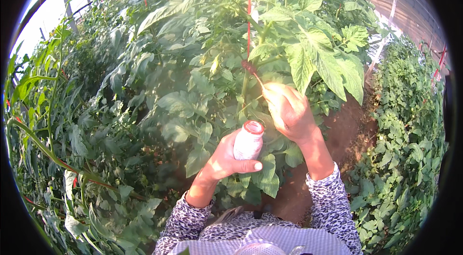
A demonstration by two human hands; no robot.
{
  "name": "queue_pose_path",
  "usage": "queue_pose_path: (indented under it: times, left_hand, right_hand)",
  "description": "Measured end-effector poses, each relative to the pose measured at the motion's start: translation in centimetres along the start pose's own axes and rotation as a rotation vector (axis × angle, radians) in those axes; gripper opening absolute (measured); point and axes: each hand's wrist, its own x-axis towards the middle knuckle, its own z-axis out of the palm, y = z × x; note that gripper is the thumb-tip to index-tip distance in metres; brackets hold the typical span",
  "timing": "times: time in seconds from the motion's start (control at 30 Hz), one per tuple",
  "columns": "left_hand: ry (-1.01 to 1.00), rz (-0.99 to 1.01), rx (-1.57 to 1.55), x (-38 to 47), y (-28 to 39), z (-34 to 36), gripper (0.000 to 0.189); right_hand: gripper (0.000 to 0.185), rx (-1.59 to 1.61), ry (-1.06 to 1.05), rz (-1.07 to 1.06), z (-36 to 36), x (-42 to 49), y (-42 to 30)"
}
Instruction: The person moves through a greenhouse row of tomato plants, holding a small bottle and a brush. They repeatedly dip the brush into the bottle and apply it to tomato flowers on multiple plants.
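My left hand (228,157) is wrapped round a small whitish bottle (248,143) with an open mouth and a red stain around its rim. Between the thumb and fingers of my right hand (287,110) is a thin stick (259,80). Its upper end meets a dark red clump (248,67) at the stem of a tomato plant (244,88); whether the clump belongs to the stick or to the string cannot be told. A red string (249,19) runs up from there. Pale yellow flowers (215,65) hang to the left of it.
Dense tomato plants (119,110) fill the left side, with a bent stem (39,143) at the far left. Broad leaves (325,63) overhang my right hand. Brown soil (340,139) shows between this row and another row of plants (401,139) at the right.
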Motion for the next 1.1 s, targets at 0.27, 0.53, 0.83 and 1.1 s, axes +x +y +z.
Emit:
queue_pose_path:
  times: [0.27,0.53,0.83,1.1]
  left_hand:
    - [0.036,0.003,0.000,-0.1,0.2,-0.1,0.054]
    - [0.006,-0.002,0.044,-0.4,-0.3,-0.3,0.055]
    - [-0.027,0.005,0.030,-0.2,-0.5,-0.5,0.056]
    - [-0.039,0.003,0.027,-0.2,-0.5,-0.2,0.054]
  right_hand:
    - [0.028,-0.021,-0.090,-0.060,-0.3,0.1,-0.8]
    - [0.021,-0.098,-0.290,-0.026,0.2,1.7,-1.4]
    - [0.019,-0.198,-0.237,-0.049,0.2,1.1,-1.3]
    - [0.023,-0.108,-0.167,0.019,-0.2,0.4,-1.2]
